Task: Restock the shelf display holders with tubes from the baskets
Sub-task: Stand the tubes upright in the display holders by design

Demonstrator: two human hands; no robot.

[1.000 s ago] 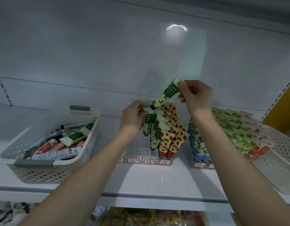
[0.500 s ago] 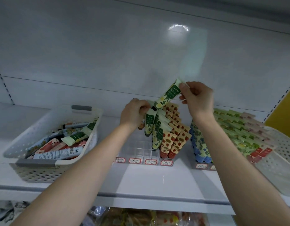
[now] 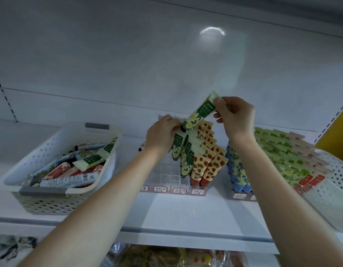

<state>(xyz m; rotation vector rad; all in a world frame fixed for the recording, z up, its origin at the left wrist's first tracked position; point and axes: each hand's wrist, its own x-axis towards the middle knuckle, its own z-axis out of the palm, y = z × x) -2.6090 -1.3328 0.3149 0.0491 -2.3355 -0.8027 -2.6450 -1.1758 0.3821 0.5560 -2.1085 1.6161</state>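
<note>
My right hand [image 3: 235, 117] pinches the flat end of a green tube with yellow flowers [image 3: 199, 113], held tilted with its black cap down at the back of the clear display holder [image 3: 167, 175]. My left hand [image 3: 163, 134] is closed around the tops of the green tubes [image 3: 183, 149] standing in the holder's rear slots. Strawberry-print tubes [image 3: 207, 162] fill the column to their right. A white perforated basket [image 3: 51, 201] on the left holds several mixed tubes [image 3: 70, 168].
A second holder [image 3: 239, 194] on the right carries blue-flower tubes [image 3: 237, 170] and rows of light green tubes [image 3: 282, 157]. Another white basket [image 3: 338, 182] sits at the far right. Red-bordered price labels [image 3: 178, 190] line the holder fronts. The shelf edge [image 3: 186, 234] runs below.
The hands have barely moved. My right hand has shifted the tilted green tube slightly, its cap staying beside my left hand at the rear green tubes.
</note>
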